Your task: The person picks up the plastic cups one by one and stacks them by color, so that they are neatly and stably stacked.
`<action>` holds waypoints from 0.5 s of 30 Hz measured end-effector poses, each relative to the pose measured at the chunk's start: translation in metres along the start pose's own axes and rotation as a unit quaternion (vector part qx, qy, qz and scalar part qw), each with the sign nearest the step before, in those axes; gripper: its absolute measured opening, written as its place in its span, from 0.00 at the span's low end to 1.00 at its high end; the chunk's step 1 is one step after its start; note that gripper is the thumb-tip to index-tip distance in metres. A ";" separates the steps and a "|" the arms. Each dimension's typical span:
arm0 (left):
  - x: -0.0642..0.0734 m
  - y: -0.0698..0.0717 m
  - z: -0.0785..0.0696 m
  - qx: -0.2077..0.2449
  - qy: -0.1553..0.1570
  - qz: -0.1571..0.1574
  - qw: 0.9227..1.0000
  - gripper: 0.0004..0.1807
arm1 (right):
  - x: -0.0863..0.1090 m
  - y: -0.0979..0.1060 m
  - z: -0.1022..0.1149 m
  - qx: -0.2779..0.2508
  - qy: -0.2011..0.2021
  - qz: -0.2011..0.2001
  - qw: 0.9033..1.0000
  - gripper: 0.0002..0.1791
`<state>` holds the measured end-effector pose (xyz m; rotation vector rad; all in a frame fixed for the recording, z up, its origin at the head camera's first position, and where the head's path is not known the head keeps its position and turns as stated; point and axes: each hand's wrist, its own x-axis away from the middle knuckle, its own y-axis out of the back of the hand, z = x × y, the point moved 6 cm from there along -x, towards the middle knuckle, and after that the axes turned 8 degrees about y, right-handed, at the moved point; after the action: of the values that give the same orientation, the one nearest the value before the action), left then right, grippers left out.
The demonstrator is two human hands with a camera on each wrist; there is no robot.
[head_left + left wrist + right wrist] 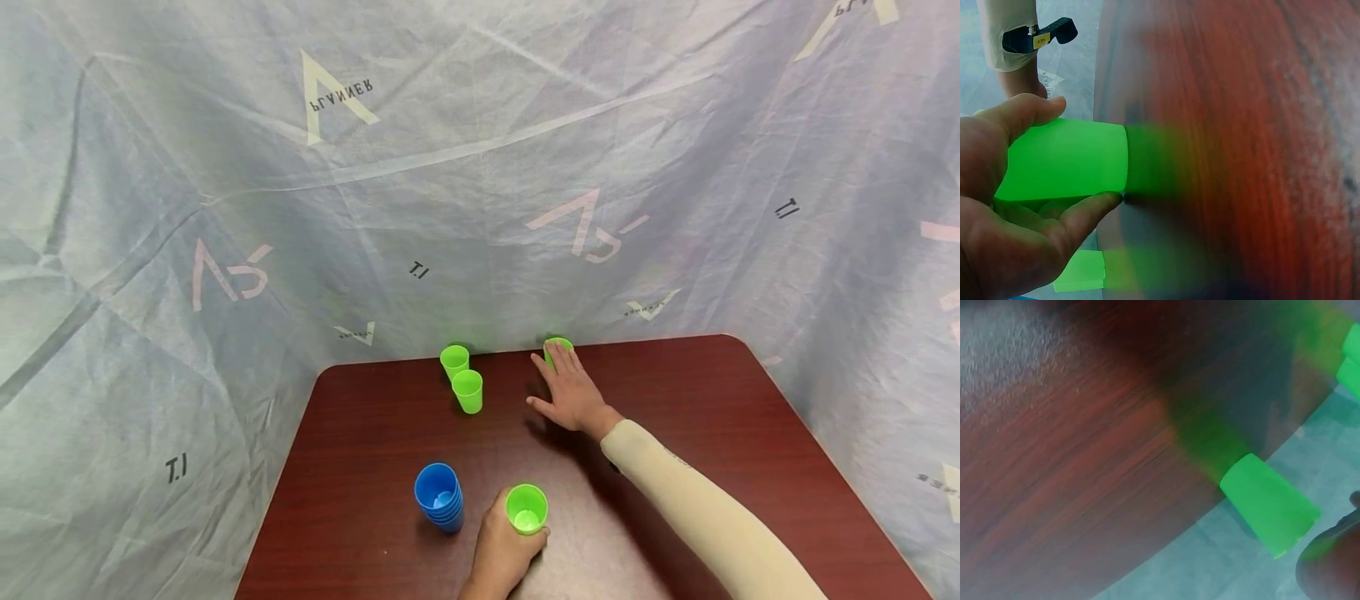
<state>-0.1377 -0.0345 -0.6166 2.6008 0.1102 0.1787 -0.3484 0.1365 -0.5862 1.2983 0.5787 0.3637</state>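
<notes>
In the head view my left hand (pixel 501 543) grips a green cup (pixel 527 510) upright near the front of the table. The left wrist view shows the thumb and fingers curled round this cup's side (pixel 1066 159), its base close to or on the wood. My right hand (pixel 572 396) reaches toward the back edge with straight, spread fingers. Those fingers partly hide another green cup in the head view; in the right wrist view that cup (pixel 1269 503) stands apart from the visible part of the hand (pixel 1335 565).
A stack of blue cups (pixel 439 497) stands left of my left hand. Two green cups, a rear one (pixel 454 360) and a nearer one (pixel 468 392), stand close together toward the back. Behind the dark red table (pixel 360 450) hangs a grey printed sheet (pixel 480 208).
</notes>
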 end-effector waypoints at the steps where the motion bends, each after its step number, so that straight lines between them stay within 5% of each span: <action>1: 0.000 0.000 0.000 0.000 0.001 0.001 1.000 0.34 | 0.000 -0.001 -0.001 0.002 -0.002 0.006 1.000 0.47; 15: 0.000 0.000 0.001 -0.001 -0.006 -0.004 1.000 0.33 | -0.010 -0.001 -0.021 0.000 -0.027 0.035 0.999 0.50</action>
<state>-0.1379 -0.0346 -0.6172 2.5993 0.1168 0.1595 -0.3686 0.1476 -0.5882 1.3279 0.4888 0.3855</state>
